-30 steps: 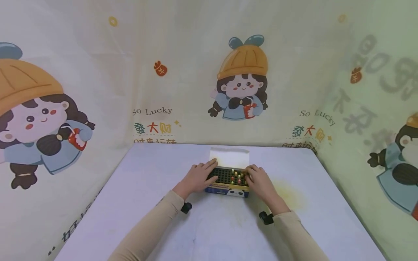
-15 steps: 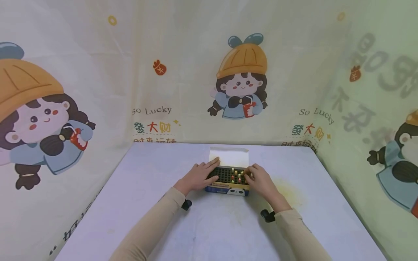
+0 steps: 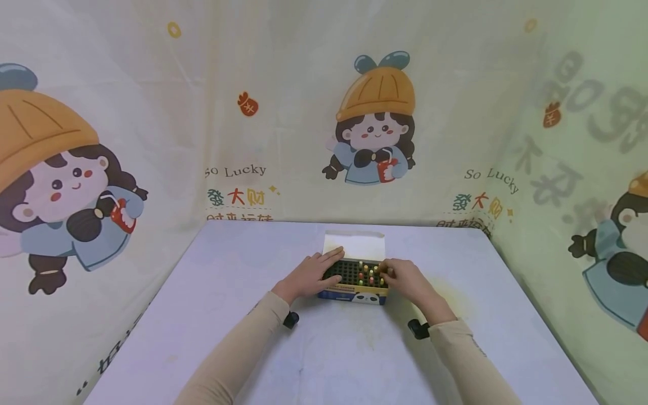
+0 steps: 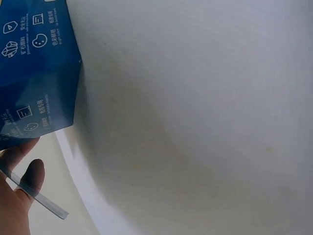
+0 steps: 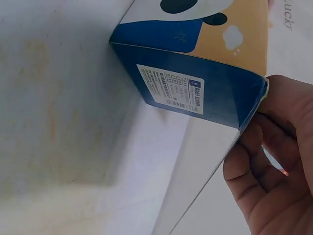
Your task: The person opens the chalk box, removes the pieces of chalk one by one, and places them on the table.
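A blue and yellow box (image 3: 349,296) with a panda print stands on the table, its white lid flap (image 3: 354,243) raised behind. Inside is a dark grid of holes, with several sticks (image 3: 365,269), yellow and red-tipped, in its right part. My left hand (image 3: 310,277) lies across the box's left end, fingers extended, thumb over the front edge. At the right end, my right hand (image 3: 409,281) has its thumb and fingertips close together over the grid; what they pinch, if anything, is hidden. The right wrist view shows its curled fingers (image 5: 239,169) beside the box corner.
The white table (image 3: 324,360) extends around the box. Patterned cloth (image 3: 293,129) with cartoon figures hangs behind it and at both sides. A small black wrist camera sits under each wrist. In the left wrist view, a clear strip (image 4: 46,201) crosses the hand.
My left hand has shifted slightly right over the box. My right wrist has swung a little right and up while the fingertips stay at the box's right end, uncovering a yellow stick near the front corner.
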`<state>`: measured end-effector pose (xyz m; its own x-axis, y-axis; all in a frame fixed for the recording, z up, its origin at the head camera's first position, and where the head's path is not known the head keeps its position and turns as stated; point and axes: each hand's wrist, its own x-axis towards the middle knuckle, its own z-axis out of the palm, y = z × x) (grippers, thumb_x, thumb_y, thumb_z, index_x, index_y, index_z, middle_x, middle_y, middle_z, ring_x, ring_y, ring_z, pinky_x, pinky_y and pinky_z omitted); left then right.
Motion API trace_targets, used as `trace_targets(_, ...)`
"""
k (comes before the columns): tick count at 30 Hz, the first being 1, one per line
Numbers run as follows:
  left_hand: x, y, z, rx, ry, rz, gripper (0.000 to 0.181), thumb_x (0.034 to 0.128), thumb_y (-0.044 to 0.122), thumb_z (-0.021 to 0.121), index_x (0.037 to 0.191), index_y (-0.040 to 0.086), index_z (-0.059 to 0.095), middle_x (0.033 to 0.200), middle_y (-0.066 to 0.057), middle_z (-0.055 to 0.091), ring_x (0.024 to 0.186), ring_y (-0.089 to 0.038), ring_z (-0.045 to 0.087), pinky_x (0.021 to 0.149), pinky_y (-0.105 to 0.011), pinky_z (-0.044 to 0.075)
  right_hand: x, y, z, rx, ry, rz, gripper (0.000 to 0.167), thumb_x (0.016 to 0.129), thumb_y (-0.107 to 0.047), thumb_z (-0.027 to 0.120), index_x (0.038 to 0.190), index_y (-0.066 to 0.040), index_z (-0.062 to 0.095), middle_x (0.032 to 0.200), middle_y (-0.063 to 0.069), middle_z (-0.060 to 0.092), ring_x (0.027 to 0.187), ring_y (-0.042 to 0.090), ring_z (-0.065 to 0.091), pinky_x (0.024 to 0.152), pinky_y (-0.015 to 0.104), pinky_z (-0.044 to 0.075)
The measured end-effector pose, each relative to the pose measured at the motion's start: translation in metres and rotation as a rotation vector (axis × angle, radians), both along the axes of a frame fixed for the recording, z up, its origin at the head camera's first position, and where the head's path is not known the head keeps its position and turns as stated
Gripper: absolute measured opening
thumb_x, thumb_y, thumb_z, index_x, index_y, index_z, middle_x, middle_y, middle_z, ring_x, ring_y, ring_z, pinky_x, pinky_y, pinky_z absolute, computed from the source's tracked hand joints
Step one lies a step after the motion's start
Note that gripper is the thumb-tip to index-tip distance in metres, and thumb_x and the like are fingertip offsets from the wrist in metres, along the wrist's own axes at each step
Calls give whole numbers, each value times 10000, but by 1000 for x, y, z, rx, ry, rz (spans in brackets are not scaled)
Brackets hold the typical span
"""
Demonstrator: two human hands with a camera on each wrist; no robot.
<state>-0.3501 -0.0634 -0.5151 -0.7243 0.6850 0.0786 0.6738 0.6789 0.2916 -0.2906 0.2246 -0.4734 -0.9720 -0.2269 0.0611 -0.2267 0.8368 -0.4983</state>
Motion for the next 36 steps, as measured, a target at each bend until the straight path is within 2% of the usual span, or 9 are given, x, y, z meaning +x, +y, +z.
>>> trace_targets(8, 0, 0, -4, 9, 2, 7, 747, 1058, 633, 412, 1677, 316, 142, 1741, 130, 115, 1470, -402, 409, 1177, -655, 315, -2, -3, 0, 62, 4, 13, 84, 994, -71, 673, 1070, -60, 707, 978, 71, 736, 796, 159, 647, 670, 319, 562)
trace_targets(14, 1, 1, -4, 22, 16, 5, 743, 1062, 611, 427, 1679, 293, 160, 1741, 111, 132, 1447, -406, 427, 1161, -649, 337, -3, 0, -3, 82, 44, 41, 71, 1003, -63, 662, 1070, -62, 685, 979, 64, 730, 815, 159, 641, 700, 335, 560)
trace_targets(26, -2, -1, -7, 54, -7, 6, 737, 1061, 622, 408, 1678, 308, 156, 1741, 109, 135, 1496, -439, 357, 1179, -676, 295, -1, 1, -13, 82, 101, 65, 69, 1051, -112, 610, 1114, -99, 636, 934, 8, 697, 758, 107, 596, 665, 300, 514)
trace_targets(36, 0, 1, -5, 57, -18, 0, 735, 1061, 624, 408, 1678, 312, 159, 1739, 105, 146, 1522, -453, 312, 1193, -687, 266, -1, 2, -14, 66, 126, 50, 85, 1067, -118, 582, 1130, -63, 592, 953, 51, 695, 766, 134, 614, 657, 316, 528)
